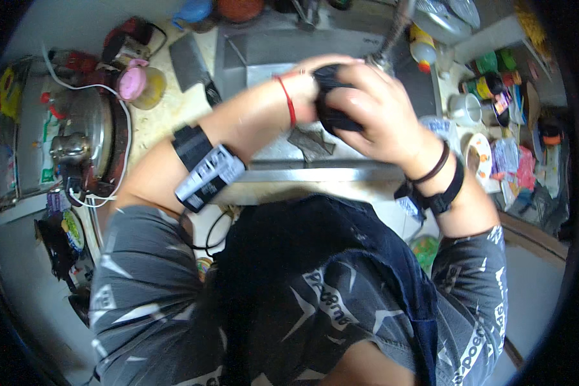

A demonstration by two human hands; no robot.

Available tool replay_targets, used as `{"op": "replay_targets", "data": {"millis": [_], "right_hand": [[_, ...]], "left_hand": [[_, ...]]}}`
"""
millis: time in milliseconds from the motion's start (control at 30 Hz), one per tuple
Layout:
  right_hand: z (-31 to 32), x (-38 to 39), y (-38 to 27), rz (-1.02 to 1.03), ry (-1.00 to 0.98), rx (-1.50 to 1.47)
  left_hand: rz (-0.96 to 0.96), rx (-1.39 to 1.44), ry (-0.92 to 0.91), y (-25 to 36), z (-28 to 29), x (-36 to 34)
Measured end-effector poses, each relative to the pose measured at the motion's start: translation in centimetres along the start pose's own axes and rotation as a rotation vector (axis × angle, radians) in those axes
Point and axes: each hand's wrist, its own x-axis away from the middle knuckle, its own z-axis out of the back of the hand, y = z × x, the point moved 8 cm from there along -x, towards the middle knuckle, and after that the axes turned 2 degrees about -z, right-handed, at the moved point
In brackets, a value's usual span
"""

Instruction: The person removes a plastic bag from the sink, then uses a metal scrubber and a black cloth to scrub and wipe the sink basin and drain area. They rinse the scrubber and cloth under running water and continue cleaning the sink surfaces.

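Both my hands meet over a grey metal sink (424, 83). My right hand (383, 109) has its fingers curled round a dark, rounded black thing (333, 96), blurred by motion, whose kind I cannot make out. From the left, my left hand (307, 93) reaches up against that black thing, a red string at its wrist. Its fingers are mostly hidden behind the black thing and my right hand. Below them in the sink lies a crumpled dark grey piece (312, 145), perhaps cloth. A faucet (383, 59) stands just beyond my right hand.
A cleaver (190, 64) lies on the counter left of the sink, near a pink-lidded jar (135, 83). A lidded pot (90, 132) with a white cord stands farther left. Right of the sink are a yellowish bottle (422, 48), a white cup (465, 109) and several bottles.
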Motion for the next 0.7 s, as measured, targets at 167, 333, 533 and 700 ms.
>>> {"op": "replay_targets", "data": {"millis": [167, 333, 533, 700], "right_hand": [[-10.3, 9.6, 7.2, -1.137, 0.243, -1.159], [-15.4, 14.0, 7.4, -1.418, 0.239, -1.695], [-14.8, 10.8, 6.0, -1.324, 0.228, -1.813], [-14.0, 9.2, 3.7, -1.462, 0.128, -1.872]], "left_hand": [[-0.224, 0.005, 0.046, -3.3, 5.8, -0.8], [-0.568, -0.5, 0.044, -3.8, 6.6, 2.2], [-0.972, -0.907, 0.246, -0.9, 4.3, 5.0], [-1.436, -1.584, -0.094, -1.2, -0.4, 8.1]]}}
